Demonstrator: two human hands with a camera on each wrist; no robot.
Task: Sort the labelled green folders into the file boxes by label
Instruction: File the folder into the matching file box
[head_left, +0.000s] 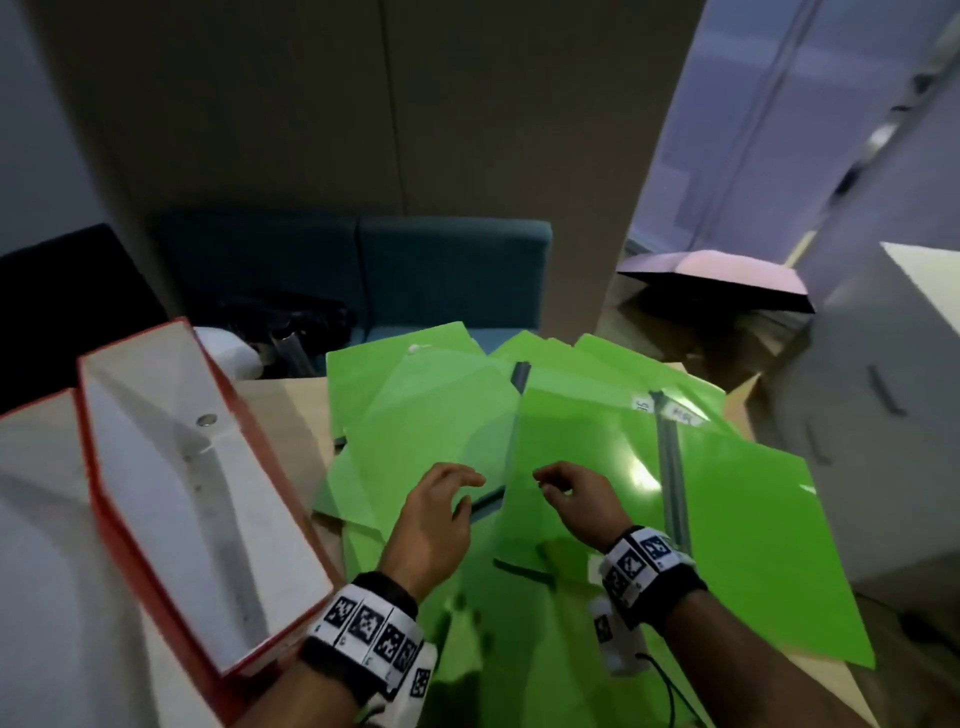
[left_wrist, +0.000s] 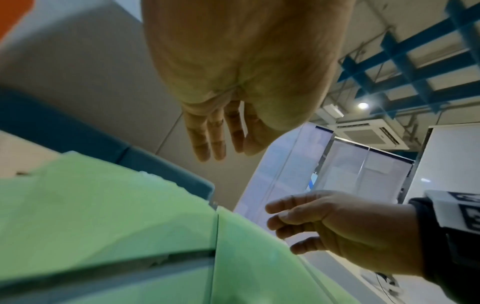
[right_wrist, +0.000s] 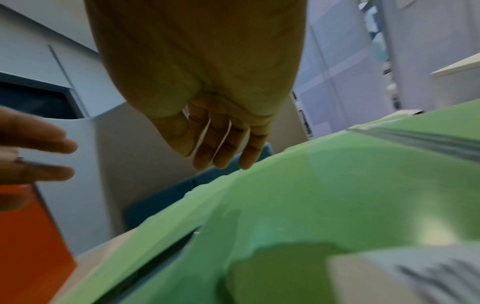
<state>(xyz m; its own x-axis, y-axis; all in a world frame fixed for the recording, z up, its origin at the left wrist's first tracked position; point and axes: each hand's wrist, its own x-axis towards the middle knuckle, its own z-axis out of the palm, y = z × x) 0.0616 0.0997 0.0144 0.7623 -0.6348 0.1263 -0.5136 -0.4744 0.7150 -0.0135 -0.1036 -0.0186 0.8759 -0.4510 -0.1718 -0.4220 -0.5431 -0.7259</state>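
Observation:
Several green folders (head_left: 431, 415) lie in a loose overlapping pile across the table; small white labels (head_left: 644, 404) show near the pile's far right. An orange-red file box (head_left: 171, 499) with a white inside lies open on the left. My left hand (head_left: 441, 499) hovers just above the pile's middle, fingers loosely bent, holding nothing. My right hand (head_left: 566, 488) hovers beside it over a top folder (head_left: 582, 447), fingers relaxed and empty. In the wrist views the left hand (left_wrist: 221, 131) and the right hand (right_wrist: 221, 148) hang with straight fingers above the green folders (left_wrist: 103, 216) (right_wrist: 324, 195).
A teal sofa (head_left: 415, 270) stands behind the table. A white cabinet (head_left: 883, 415) rises at the right edge, close to the pile. A dark-edged pale tabletop (head_left: 722, 275) sits beyond it. Bare wooden table (head_left: 291, 415) shows between box and folders.

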